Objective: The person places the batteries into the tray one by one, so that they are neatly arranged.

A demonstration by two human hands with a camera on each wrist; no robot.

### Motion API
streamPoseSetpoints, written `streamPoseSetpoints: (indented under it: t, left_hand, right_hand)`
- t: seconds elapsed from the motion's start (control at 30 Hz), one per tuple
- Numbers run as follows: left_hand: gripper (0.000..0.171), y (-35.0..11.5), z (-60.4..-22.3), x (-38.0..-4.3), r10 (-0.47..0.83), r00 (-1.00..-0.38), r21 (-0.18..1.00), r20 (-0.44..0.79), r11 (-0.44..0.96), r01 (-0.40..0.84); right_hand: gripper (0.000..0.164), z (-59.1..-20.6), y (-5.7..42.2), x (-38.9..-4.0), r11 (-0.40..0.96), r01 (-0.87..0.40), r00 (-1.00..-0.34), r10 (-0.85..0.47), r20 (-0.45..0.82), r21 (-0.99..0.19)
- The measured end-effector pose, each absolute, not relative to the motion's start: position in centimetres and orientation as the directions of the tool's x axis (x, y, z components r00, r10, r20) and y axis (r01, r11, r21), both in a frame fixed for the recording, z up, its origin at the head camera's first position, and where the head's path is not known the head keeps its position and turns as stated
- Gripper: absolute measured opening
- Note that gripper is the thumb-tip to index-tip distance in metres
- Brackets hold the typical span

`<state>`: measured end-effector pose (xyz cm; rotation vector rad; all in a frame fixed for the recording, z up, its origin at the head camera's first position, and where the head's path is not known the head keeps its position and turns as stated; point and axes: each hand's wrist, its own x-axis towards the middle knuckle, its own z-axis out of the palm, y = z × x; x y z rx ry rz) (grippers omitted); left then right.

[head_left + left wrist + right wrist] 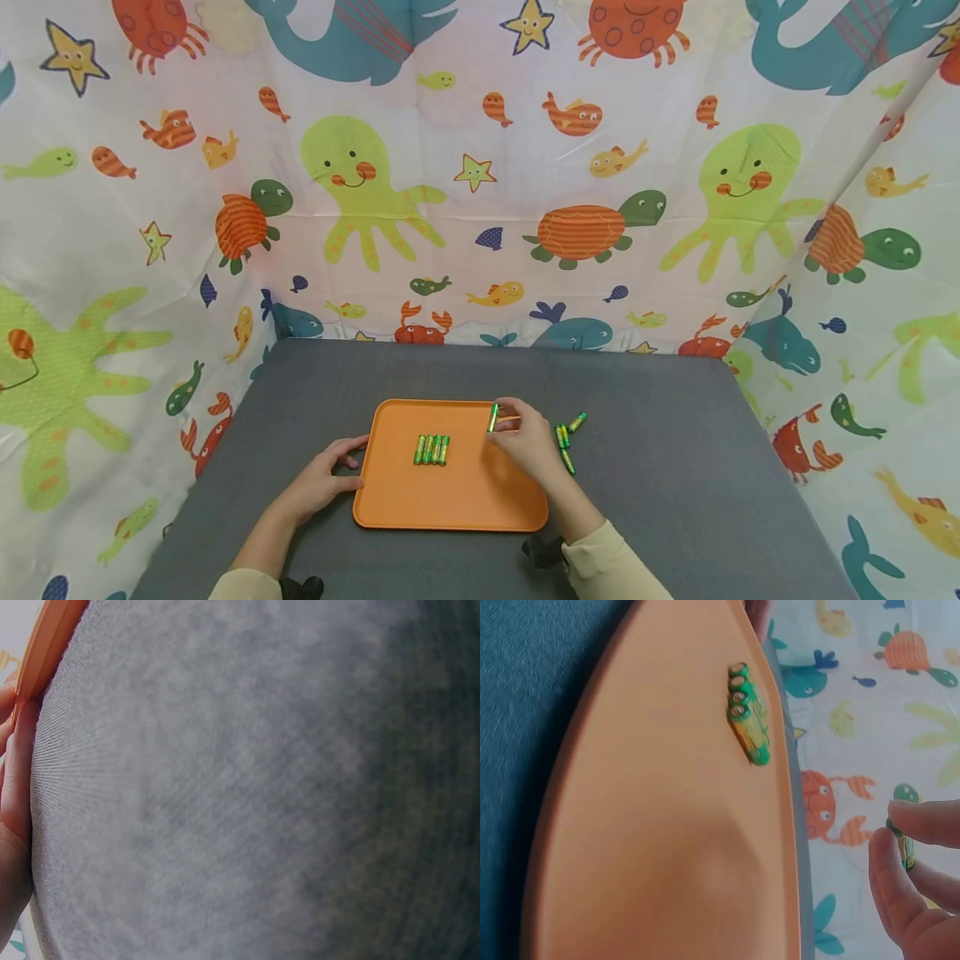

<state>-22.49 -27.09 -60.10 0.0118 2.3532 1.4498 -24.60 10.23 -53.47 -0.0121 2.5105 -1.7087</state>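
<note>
My right hand (528, 442) pinches a green and gold battery (493, 417) between thumb and fingertips, above the right part of an orange tray (405, 508). The battery stands nearly upright in the head view. Several matching batteries (431, 450) lie side by side in a row on the tray, left of its middle; the right wrist view shows their ends (739, 697). My left hand (322, 479) touches the tray's left rim, thumb and fingers spread along it. In the left wrist view only part of that hand (15, 787) shows, against the tray's edge (52, 645).
Several loose batteries (567, 461) lie on the grey tabletop (660, 467) just right of the tray, beside my right wrist. A white curtain (450, 242) printed with sea animals stands behind the table and along its sides.
</note>
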Motion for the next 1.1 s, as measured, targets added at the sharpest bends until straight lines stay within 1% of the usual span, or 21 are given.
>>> streamPoseSetpoints:
  t: [0.27, 0.5, 0.8, 1.1]
  left_hand:
    - [0.075, -27.3, -59.8, -22.3, 0.207, -0.928, 0.868, -0.308, 0.461, -0.185]
    - [0.074, -27.1, -59.5, -22.2, 0.220, -0.929, 0.874, -0.297, 0.454, -0.172]
    - [0.074, -27.2, -59.6, -22.5, 0.209, -0.930, 0.866, -0.303, 0.467, -0.177]
    - [0.074, -27.1, -59.6, -22.2, 0.209, -0.930, 0.863, -0.302, 0.474, -0.174]
  right_hand:
    - [0.055, -53.6, 8.5, -24.7, 0.338, 0.041, -0.990, -0.115, -0.084, -0.940]
    - [0.055, -54.9, 7.6, -25.0, 0.389, 0.066, -0.987, -0.110, -0.117, -0.919]
    - [0.056, -56.5, 6.7, -25.2, 0.393, 0.064, -0.978, -0.156, -0.135, -0.917]
    - [0.055, -58.4, 5.2, -24.9, 0.472, 0.059, -0.968, -0.190, -0.166, -0.880]
